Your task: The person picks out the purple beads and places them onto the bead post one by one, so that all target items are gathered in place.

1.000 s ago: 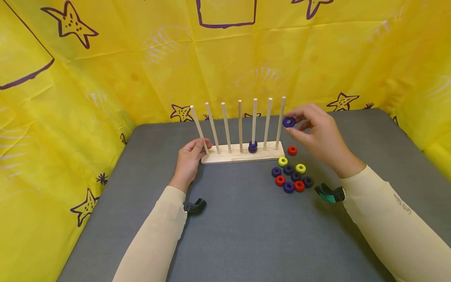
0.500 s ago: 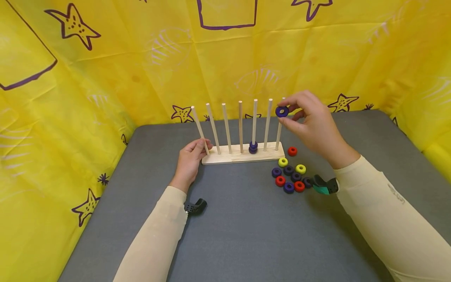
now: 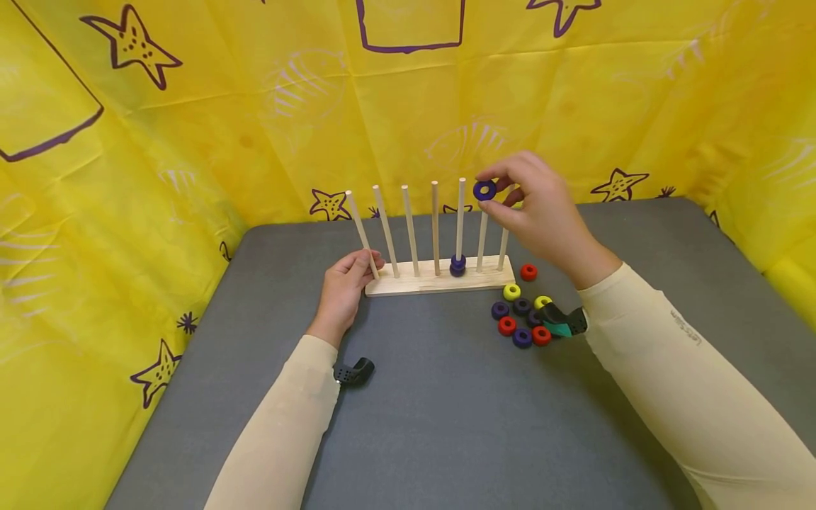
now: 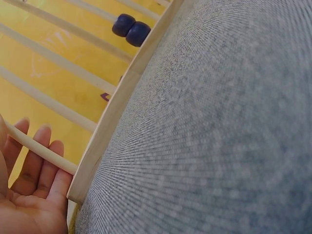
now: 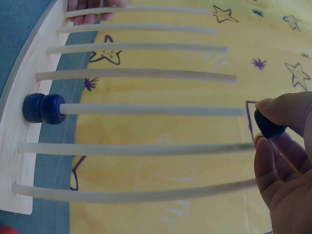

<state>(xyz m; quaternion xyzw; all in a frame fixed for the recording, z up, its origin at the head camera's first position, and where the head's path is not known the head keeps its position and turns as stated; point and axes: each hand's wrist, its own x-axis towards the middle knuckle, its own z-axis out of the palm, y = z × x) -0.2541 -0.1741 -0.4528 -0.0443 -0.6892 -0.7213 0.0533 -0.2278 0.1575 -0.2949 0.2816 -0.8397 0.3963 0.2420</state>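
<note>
Dark blue round ring with a hole (image 5: pixel 269 126): it is in the air, near the tip of the fifth pale wooden peg from the left (image 3: pixel 460 219), but apart from it.
Right hand (image 3: pixel 538 205): thumb and fingers pinch the ring by its edge, so the hole is free, which is useful.
Left hand (image 3: pixel 341 290): its fingers pinch the leftmost pale wooden peg (image 3: pixel 358 223) low, near the flat pale wooden base (image 3: pixel 421 285); this should steady the base.
Ring angle: the hole faces the head camera, so I would first turn the ring flat.
Two stacked dark blue rings (image 3: pixel 457 266): at the foot of the fifth peg; if this peg is chosen, centre the hole above its tip, then release only after the tip has entered.
Sixth pale wooden peg (image 3: pixel 482 241): close by; the knuckles could knock it.
</note>
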